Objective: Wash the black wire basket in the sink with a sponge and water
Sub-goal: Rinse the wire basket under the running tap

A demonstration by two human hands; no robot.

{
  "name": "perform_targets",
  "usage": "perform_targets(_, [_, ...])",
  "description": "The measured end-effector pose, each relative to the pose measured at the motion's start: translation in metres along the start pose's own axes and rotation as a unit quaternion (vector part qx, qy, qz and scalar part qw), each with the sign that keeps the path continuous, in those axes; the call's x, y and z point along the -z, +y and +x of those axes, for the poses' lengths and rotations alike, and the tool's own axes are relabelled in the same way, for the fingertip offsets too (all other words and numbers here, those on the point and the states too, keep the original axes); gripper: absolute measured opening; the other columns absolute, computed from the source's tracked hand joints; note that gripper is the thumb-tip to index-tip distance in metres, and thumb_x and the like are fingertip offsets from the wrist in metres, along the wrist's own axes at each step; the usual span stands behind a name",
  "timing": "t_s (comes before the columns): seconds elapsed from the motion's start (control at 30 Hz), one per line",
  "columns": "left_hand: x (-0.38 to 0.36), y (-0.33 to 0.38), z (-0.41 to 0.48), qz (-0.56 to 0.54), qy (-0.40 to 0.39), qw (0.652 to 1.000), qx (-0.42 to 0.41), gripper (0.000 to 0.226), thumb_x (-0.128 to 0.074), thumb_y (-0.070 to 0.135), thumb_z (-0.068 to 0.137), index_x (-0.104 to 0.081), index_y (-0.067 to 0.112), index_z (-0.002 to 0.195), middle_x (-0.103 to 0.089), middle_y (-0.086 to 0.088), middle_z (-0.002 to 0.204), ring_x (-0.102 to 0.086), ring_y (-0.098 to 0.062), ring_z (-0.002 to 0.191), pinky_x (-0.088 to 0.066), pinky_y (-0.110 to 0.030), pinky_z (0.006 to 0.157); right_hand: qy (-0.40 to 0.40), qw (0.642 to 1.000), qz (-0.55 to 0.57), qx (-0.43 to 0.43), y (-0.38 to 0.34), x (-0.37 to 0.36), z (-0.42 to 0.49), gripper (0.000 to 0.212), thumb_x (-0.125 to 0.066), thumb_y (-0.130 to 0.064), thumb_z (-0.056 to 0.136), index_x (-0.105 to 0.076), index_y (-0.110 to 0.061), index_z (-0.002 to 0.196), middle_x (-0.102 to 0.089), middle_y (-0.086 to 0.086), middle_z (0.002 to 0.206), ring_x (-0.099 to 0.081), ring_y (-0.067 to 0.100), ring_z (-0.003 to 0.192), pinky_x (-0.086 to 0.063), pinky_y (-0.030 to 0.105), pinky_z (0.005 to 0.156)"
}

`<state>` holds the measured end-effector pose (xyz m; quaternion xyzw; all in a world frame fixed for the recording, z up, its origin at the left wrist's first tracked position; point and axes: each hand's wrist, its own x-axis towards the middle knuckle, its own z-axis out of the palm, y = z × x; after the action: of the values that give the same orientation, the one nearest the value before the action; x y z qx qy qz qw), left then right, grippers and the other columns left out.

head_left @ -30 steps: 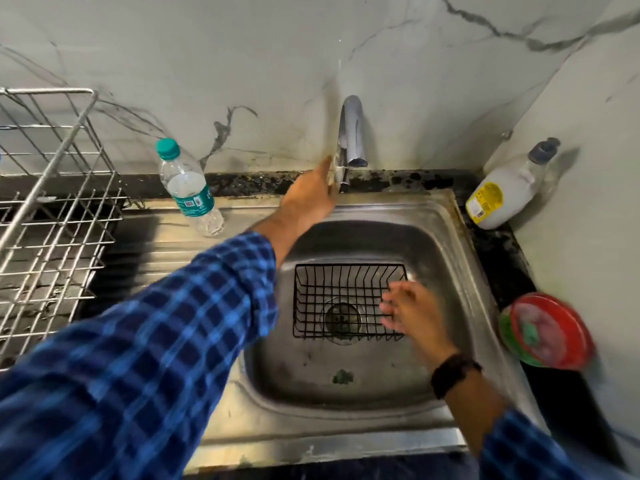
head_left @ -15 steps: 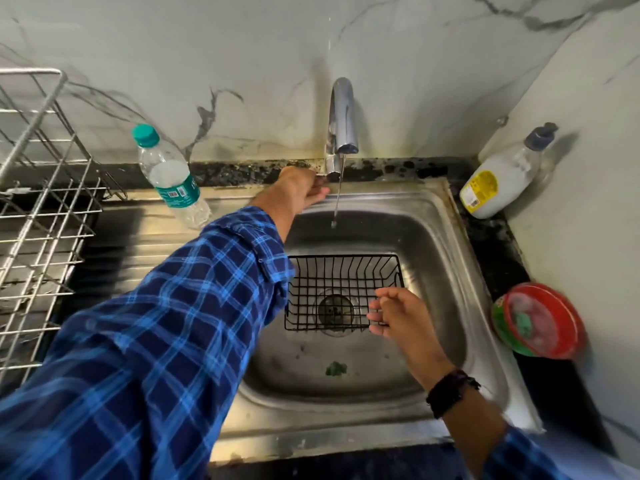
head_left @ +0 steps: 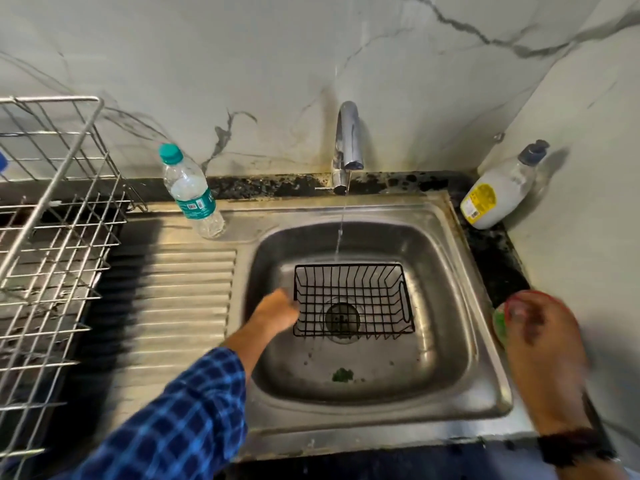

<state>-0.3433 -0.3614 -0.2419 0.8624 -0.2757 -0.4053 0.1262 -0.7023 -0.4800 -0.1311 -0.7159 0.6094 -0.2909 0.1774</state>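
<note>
Stainless steel walls of the sink hemmed the black wire basket over the drain. At nine o'clock the left hand touched its rim, fingers blurred, grip unclear. At three o'clock the right hand covered the red-green round scrubber dish, fingers indistinct. The thin stream could splash off wire, so a wet grip might slip.

You're at a home kitchen counter: steel sink with drainboard, running tap, dish rack, soap bottle, marble wall.
</note>
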Motion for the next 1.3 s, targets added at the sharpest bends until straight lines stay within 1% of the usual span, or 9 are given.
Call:
perform_targets(0.1, [-0.028,-0.017,-0.008,-0.098,-0.025,0.993,0.064,0.011,-0.053,0.021,0.099,-0.056,0.018,0.11,-0.066,-0.01,0.114,-0.068,-0.027,0.099,-0.062,-0.044,0.084,0.014,0.995,-0.062,-0.08,0.035,0.015,0.006,0.028,-0.049,-0.037,0.098,-0.058,-0.023,0.121,-0.065,0.008,0.111,-0.063,0.033,0.098,-0.055,0.052,0.087])
perform_targets(0.33, [-0.053,-0.025,0.003,-0.271,-0.015,0.961,0.06,0.022,-0.046,0.029,0.105,-0.052,0.021,0.125,-0.066,-0.007,0.109,-0.07,-0.025,0.095,-0.062,-0.046,0.083,0.016,0.993,-0.058,-0.099,0.058,0.02,-0.015,0.022,-0.051,-0.029,0.098,-0.051,-0.029,0.12,-0.063,0.012,0.114,-0.061,0.037,0.099,-0.054,0.054,0.083])
perform_targets(0.53, [-0.052,-0.017,0.001,-0.402,-0.032,0.91,0.098,0.024,-0.037,0.022,0.109,-0.053,0.014,0.125,-0.068,-0.017,0.115,-0.07,-0.032,0.099,-0.058,-0.037,0.073,0.068,0.996,-0.014,0.06,0.043,0.003,-0.061,0.03,-0.047,-0.015,0.09,-0.066,0.003,0.103,-0.064,0.021,0.091,-0.053,0.023,0.073,-0.039,0.021,0.071])
perform_targets(0.67, [-0.056,-0.007,0.005,-0.452,-0.004,0.886,0.106,0.024,-0.034,0.024,0.11,-0.052,0.014,0.121,-0.07,-0.017,0.111,-0.07,-0.034,0.098,-0.056,-0.035,0.069,-0.001,0.99,0.029,0.136,0.037,-0.022,-0.099,0.034,-0.046,-0.022,0.091,-0.073,-0.003,0.097,-0.069,0.011,0.1,-0.061,0.023,0.085,-0.043,0.016,0.082])
perform_targets(0.77, [-0.06,-0.002,0.009,-0.479,0.029,0.871,0.106,0.023,-0.034,0.023,0.11,-0.052,0.012,0.12,-0.07,-0.016,0.104,-0.07,-0.032,0.092,-0.057,-0.035,0.068,-0.023,0.982,0.066,0.176,0.04,-0.036,-0.112,0.029,-0.047,-0.021,0.092,-0.072,-0.011,0.1,-0.067,0.005,0.101,-0.06,0.016,0.092,-0.049,0.028,0.082])
perform_targets(0.9, [-0.057,-0.007,0.007,-0.498,0.041,0.862,0.087,0.021,-0.036,0.022,0.11,-0.053,0.014,0.119,-0.069,-0.013,0.103,-0.068,-0.034,0.103,-0.056,-0.046,0.09,-0.076,0.978,0.093,0.17,0.033,-0.041,-0.111,0.027,-0.043,-0.036,0.098,-0.067,-0.026,0.104,-0.064,-0.005,0.104,-0.06,0.006,0.094,-0.05,0.023,0.08])
perform_targets(1.0, [-0.053,-0.01,0.0,-0.512,0.044,0.856,0.051,0.019,-0.037,0.027,0.109,-0.055,0.022,0.113,-0.069,-0.009,0.106,-0.066,-0.026,0.109,-0.052,-0.051,0.101,-0.155,0.976,0.082,0.128,0.015,-0.047,-0.096,0.014,-0.054,-0.024,0.094,-0.066,-0.028,0.099,-0.065,-0.006,0.101,-0.058,-0.009,0.097,-0.042,0.002,0.082])
perform_targets(1.17, [-0.044,-0.003,-0.008,-0.493,0.055,0.868,-0.01,0.022,-0.038,0.028,0.109,-0.058,0.019,0.114,-0.067,-0.006,0.097,-0.067,-0.019,0.1,-0.054,-0.048,0.1,-0.338,0.936,0.083,-0.057,-0.016,-0.086,-0.055,0.022,-0.052,-0.02,0.102,-0.061,-0.031,0.119,-0.066,-0.009,0.112,-0.061,-0.003,0.093,-0.042,0.004,0.07])
perform_targets(1.3, [-0.039,0.002,-0.016,-0.459,0.073,0.884,-0.054,0.021,-0.036,0.026,0.109,-0.057,0.025,0.109,-0.063,-0.004,0.093,-0.064,-0.013,0.092,-0.057,-0.033,0.089,-0.272,0.942,0.105,-0.165,-0.033,-0.133,-0.013,0.048,-0.059,-0.03,0.098,-0.046,-0.023,0.144,-0.054,0.003,0.144,-0.054,0.022,0.127,-0.043,0.034,0.1])
